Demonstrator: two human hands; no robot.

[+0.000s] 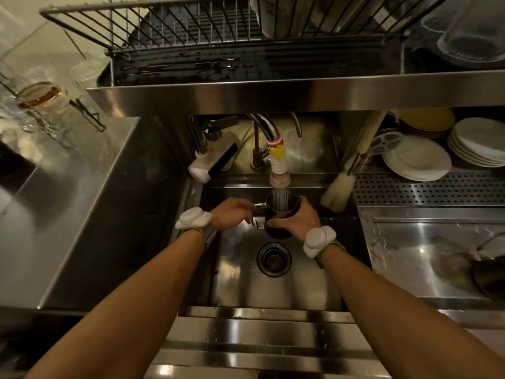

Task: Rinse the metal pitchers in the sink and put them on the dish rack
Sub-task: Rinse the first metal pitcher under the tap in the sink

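A dark metal pitcher point(278, 214) is held upright over the sink point(273, 285), right under the tap nozzle point(279, 170). Water streams from the nozzle into its open top. My left hand point(232, 213) grips the pitcher's handle on its left side. My right hand point(296, 220) wraps around the pitcher's body from the right. The wire dish rack point(191, 31) sits on the shelf above the sink, at the top of the view. Another dark metal vessel point(489, 277) lies on the counter at the far right, partly cut off by the frame edge.
A bottle brush point(338, 190) leans at the sink's back right. White plates point(418, 160) are stacked under the shelf on a perforated tray point(426, 187). A white dispenser point(210, 162) stands left of the tap. Glassware point(41, 97) fills the left counter. The drain point(274, 258) is open.
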